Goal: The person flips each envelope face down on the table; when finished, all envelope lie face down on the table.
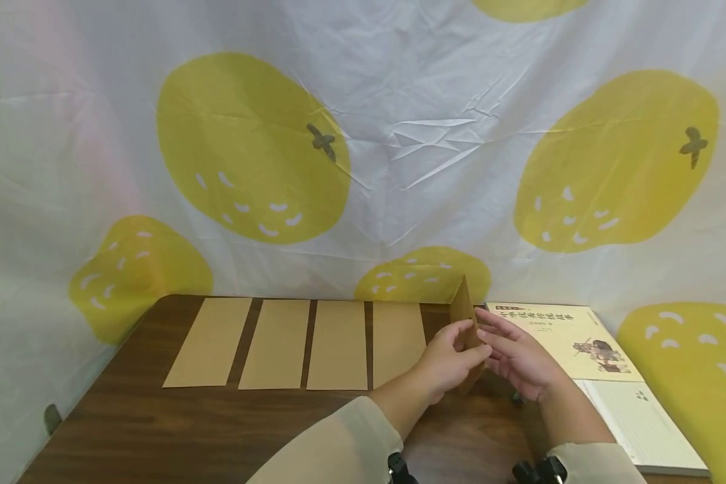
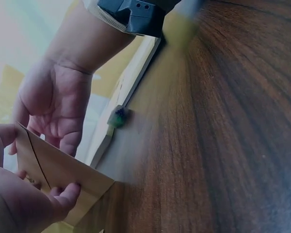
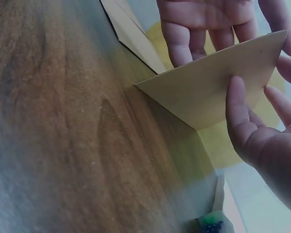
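Note:
A brown kraft envelope (image 1: 462, 306) stands upright on edge between my two hands, over the right part of the table. My left hand (image 1: 450, 356) holds it from the left, fingertips on the face that shows a flap line in the left wrist view. From the right, my right hand (image 1: 523, 356) holds the envelope (image 3: 208, 85) by its plain face and upper edge. Flat to the left lie several matching brown pieces in a row, the nearest brown piece (image 1: 398, 339) partly behind my left arm.
A yellow illustrated book (image 1: 559, 336) and a pale, white-edged book (image 1: 647, 417) lie at the right side of the dark wooden table (image 1: 218, 430). A small green-and-dark object (image 2: 119, 116) sits beside them. Behind hangs a fruit-patterned cloth (image 1: 375, 134).

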`<state>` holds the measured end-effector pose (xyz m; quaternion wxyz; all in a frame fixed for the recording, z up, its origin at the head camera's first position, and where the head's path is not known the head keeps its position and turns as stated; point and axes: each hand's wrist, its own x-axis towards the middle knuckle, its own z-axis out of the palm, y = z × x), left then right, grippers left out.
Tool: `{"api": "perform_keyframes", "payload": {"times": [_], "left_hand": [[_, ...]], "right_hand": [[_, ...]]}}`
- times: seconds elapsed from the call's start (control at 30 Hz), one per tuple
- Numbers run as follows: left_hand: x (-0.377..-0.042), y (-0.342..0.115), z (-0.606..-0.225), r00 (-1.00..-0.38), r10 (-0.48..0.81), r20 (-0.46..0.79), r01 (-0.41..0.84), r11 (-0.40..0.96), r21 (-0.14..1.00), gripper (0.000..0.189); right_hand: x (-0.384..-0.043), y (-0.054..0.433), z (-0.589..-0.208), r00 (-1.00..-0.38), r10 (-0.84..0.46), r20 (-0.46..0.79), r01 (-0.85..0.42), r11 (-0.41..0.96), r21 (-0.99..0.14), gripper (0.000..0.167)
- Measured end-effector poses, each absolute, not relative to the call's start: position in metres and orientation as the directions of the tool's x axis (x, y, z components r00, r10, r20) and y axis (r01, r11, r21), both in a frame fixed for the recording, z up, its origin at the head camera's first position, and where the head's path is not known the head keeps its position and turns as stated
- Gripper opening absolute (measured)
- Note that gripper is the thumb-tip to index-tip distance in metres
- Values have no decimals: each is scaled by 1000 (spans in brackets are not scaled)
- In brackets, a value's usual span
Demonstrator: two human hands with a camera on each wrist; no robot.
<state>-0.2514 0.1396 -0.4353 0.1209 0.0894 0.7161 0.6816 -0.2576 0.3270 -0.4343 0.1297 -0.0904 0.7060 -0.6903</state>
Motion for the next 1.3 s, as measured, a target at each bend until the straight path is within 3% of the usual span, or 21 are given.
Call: {"api": "perform_keyframes", "payload": {"times": [0.33, 0.67, 1.03, 1.3], "left_hand": [[-254, 130, -439, -948, 317, -38, -114, -225, 968, 54], [-250, 113, -444, -978, 209, 11, -5, -75, 997, 69], [-252, 109, -457, -984, 172, -55, -67, -65, 996, 71], [-252, 106, -458, -961, 250, -116, -126, -23, 992, 76]], "right_hand": [[-259, 319, -439, -943, -310, -120, 101, 76, -992, 69], [-262, 319, -441, -933, -295, -205, 192, 71, -979, 78], [-260, 321, -441, -949, -237, -208, 203, 44, -978, 81], [-259, 320, -439, -957, -195, -213, 210, 34, -977, 85]]}}
